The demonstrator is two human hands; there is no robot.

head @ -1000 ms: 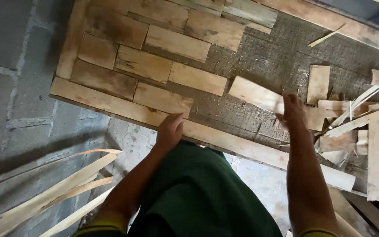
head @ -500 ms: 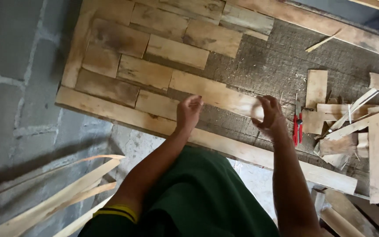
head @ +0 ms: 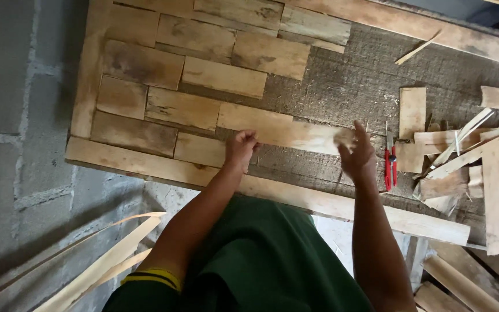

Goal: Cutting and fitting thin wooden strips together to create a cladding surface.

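Both hands grasp one wooden slat (head: 287, 132), left hand (head: 241, 148) and right hand (head: 356, 155) at opposite ends; we keep it flush against its laid neighbours (head: 183, 108).

right hand (head: 356, 155): blurred, hides plank (head: 295, 134) end | scrap pile (head: 469, 156): cut off at right edge

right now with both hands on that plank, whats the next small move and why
Probably slide the plank left and press it flat. The left hand and right hand hold its two ends, and it lies slightly askew, its left end meeting the laid wood pieces, with bare rough board beyond it.
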